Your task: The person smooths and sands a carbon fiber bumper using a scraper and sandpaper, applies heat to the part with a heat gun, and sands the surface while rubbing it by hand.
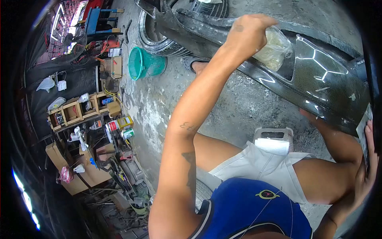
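A long glossy carbon-fibre car panel lies across in front of me, above my lap. My left hand reaches out over its far part with the fingers curled and partly blurred. Right at those fingers is a clear plastic bag with pale yellowish contents, seemingly gripped near its top, though the fingertips are hidden. My right hand is at the right edge of the view, its fingers along the near end of the panel, partly cut off by the dark border.
Tyres sit under the panel's far end, beside a teal bucket. A clog-shod foot shows beneath. Between my legs is a grey plastic stool with something white on it. Wooden shelves, cans and clutter line the left.
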The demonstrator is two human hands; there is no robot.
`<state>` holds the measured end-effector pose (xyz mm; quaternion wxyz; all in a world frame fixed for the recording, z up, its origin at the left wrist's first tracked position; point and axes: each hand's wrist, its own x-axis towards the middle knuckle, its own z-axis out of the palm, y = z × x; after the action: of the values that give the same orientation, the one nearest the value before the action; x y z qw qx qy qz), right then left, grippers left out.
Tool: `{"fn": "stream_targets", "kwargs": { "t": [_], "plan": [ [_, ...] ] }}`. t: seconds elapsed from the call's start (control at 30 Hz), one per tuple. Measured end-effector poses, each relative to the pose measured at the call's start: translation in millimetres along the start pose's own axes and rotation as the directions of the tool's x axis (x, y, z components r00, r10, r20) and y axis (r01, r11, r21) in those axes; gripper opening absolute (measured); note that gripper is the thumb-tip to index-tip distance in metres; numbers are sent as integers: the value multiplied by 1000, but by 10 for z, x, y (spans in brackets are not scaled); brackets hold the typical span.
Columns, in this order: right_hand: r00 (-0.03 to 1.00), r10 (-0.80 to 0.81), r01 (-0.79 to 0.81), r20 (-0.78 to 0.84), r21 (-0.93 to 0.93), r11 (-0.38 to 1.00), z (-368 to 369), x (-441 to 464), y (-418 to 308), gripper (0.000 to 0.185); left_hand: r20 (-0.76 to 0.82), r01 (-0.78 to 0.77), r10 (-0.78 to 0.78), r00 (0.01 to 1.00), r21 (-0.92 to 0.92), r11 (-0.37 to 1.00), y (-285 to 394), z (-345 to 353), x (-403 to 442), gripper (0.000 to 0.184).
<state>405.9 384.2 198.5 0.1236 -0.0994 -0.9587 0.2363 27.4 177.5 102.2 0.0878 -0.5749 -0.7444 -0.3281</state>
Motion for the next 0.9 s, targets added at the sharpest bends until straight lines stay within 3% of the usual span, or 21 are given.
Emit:
{"fn": "stream_targets", "kwargs": {
  "t": [0.03,0.1,0.17,0.23,0.33,0.53,0.77,0.83,0.87,0.9],
  "plan": [
    [1000,-9,8,3,6,1000,-2,0,10,55,2,3,-3,1000,3,1000,-31,-57,-35,31],
    [1000,-25,25,2,14,1000,1,13,28,56,-101,204,-196,975,81,976,-156,-335,-121,32],
    [999,-35,35,1,23,999,-14,-1,48,56,-108,341,-324,940,251,906,-575,-655,-298,32],
    [999,-45,45,0,29,999,-21,2,54,56,75,147,-208,975,480,865,-1149,-1040,-584,32],
    [998,-60,60,-1,41,997,-20,15,61,57,374,120,-348,860,514,849,-1299,-1418,-693,34],
    [996,-85,85,-11,58,995,-19,22,67,58,578,-56,-286,764,502,863,-1425,-1492,-563,22],
    [996,-91,92,-23,68,993,-41,8,63,59,638,-143,-254,727,502,853,-1515,-1507,-464,16],
    [995,-95,97,-29,68,993,-49,9,71,60,542,-103,-173,822,440,892,-1469,-1540,-445,17],
    [995,-100,102,-28,70,992,-55,14,75,60,542,-104,-172,823,440,892,-1453,-1540,-433,17],
    [994,-102,103,-27,74,992,-57,19,79,60,404,39,-225,887,419,907,-1400,-1534,-388,15]
  ]
}}
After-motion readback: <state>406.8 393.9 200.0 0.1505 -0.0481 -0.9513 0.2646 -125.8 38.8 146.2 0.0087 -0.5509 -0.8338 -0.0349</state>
